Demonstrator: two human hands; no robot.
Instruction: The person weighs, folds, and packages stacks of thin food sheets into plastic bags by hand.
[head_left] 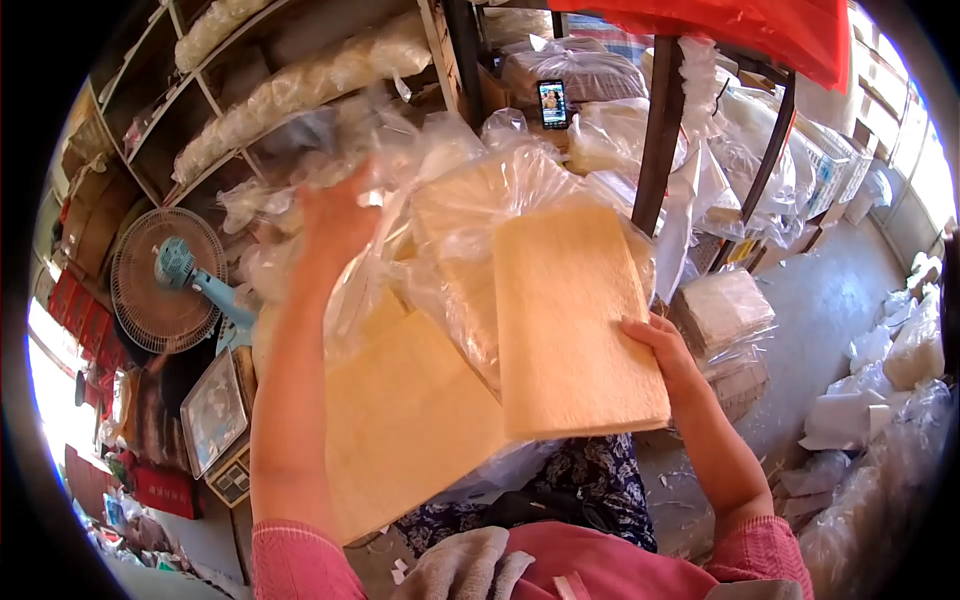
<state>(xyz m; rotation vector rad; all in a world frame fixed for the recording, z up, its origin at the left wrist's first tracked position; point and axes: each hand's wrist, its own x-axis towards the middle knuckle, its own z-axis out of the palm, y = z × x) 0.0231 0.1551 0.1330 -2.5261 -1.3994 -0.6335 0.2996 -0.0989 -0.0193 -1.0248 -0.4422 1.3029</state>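
Note:
My right hand (662, 348) grips the right edge of a thick stack of yellow paper-like sheets (575, 320), thumb on top. The stack is tilted towards me. My left hand (342, 215) is raised at the left over crumpled clear plastic bags (430, 150). Motion smears its fingers, so I cannot tell whether it holds the plastic. Below my left forearm lies another flat yellow stack (410, 420). Behind the held stack, more yellow sheets (450, 220) lie inside a clear plastic wrap.
A blue fan (178, 265) and a scale with a metal plate (215, 412) stand at the left. Shelves (215, 95) carry bagged rolls. A lit phone (552, 104) leans at the back. Dark posts (660, 130) rise right of centre. Wrapped bundles (722, 310) stand at the right.

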